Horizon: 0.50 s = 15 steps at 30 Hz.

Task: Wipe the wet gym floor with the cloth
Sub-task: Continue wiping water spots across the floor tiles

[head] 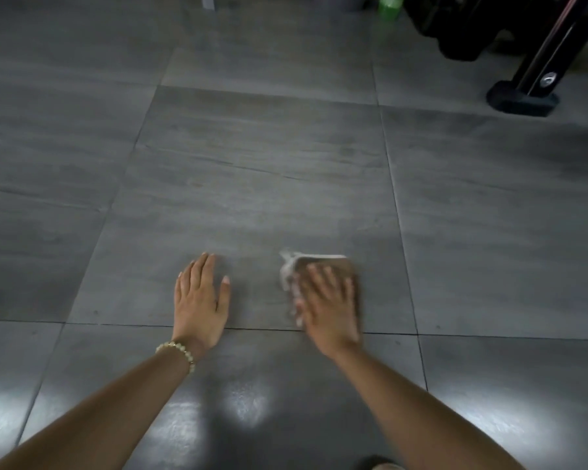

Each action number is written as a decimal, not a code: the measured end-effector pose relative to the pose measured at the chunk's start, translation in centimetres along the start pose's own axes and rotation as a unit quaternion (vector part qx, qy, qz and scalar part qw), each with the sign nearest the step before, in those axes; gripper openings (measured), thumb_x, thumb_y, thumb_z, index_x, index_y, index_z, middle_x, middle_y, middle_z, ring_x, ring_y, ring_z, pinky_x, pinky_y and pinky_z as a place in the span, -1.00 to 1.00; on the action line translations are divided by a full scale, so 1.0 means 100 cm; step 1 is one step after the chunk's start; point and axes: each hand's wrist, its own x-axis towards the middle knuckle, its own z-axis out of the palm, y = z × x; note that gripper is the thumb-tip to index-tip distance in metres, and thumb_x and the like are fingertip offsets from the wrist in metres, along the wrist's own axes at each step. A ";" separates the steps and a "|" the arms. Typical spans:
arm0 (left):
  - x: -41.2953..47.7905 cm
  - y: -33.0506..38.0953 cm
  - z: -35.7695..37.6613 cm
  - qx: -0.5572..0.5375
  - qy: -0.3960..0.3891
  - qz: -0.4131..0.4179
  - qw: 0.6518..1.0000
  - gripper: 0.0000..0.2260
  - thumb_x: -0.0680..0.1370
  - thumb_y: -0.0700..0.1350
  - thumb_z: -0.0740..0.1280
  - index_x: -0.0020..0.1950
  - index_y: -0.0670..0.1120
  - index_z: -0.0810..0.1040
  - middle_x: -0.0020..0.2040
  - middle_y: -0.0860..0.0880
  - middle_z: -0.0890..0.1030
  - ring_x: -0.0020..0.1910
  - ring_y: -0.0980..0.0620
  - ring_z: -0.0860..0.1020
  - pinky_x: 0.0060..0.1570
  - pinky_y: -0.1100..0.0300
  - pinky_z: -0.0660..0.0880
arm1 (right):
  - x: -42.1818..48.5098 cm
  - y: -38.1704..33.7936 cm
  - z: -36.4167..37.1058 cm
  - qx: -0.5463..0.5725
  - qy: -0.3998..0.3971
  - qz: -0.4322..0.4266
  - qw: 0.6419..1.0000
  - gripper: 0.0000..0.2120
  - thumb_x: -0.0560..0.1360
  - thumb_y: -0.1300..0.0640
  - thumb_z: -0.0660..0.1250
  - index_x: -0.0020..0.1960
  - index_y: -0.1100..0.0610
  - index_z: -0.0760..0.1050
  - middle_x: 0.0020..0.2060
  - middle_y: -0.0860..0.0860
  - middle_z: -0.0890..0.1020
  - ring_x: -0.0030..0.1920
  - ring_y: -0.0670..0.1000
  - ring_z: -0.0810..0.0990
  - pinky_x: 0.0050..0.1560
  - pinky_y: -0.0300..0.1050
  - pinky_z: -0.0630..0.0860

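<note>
The gym floor (252, 164) is large matte grey square tiles with thin seams, glossy with glare nearest. Near centre-right lies the cloth (336, 264), brownish, folded, with a frayed white edge. The blurred right hand (326, 307) presses on it, fingers spread flat. The left hand (199, 300) rests flat on bare tile.

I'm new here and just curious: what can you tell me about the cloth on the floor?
The cloth is a brownish rag with a pale, frayed-looking edge along its top and left side. It lies flat on the grey tiled floor and looks blurred. The right hand presses on it with spread fingers, covering most of it.
</note>
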 end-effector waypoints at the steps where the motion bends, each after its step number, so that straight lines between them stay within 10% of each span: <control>1: 0.000 0.001 0.002 -0.001 0.000 0.002 1.000 -0.53 0.61 -0.01 0.06 0.49 -0.13 0.12 0.50 -0.08 0.15 0.48 -0.07 0.05 0.46 0.07 -0.08 | -0.004 0.034 -0.008 0.023 0.012 0.094 0.995 -0.47 0.53 -0.16 -0.13 0.44 -0.13 0.28 0.48 -0.04 0.25 0.49 0.09 0.17 0.42 0.16 -0.10; 6: 0.012 0.003 0.004 0.019 0.010 -0.002 1.000 -0.54 0.60 -0.04 0.11 0.47 -0.16 0.17 0.47 -0.12 0.21 0.46 -0.12 0.11 0.45 0.01 -0.02 | 0.015 0.079 -0.037 0.102 0.022 0.411 0.906 -0.48 0.57 -0.13 -0.15 0.52 -0.12 0.06 0.54 -0.03 -0.02 0.53 0.10 -0.15 0.43 0.31 -0.22; 10: 0.026 0.016 0.008 0.015 0.025 -0.013 0.999 -0.56 0.60 -0.05 0.12 0.45 -0.17 0.22 0.45 -0.15 0.25 0.44 -0.15 0.15 0.44 -0.03 0.02 | 0.049 -0.018 -0.019 0.026 -0.049 0.045 0.997 -0.32 0.42 -0.16 -0.22 0.53 -0.09 0.02 0.54 0.01 0.01 0.52 0.19 -0.09 0.40 0.30 -0.26; 15: 0.045 0.027 0.014 -0.002 0.017 -0.020 1.000 -0.56 0.60 -0.04 0.11 0.45 -0.15 0.21 0.47 -0.13 0.22 0.45 -0.13 0.13 0.44 0.01 0.00 | 0.019 0.000 -0.008 0.021 -0.044 -0.172 0.984 -0.58 0.53 -0.13 0.08 0.37 -0.17 0.37 0.43 -0.07 0.35 0.43 0.06 0.30 0.41 0.18 0.06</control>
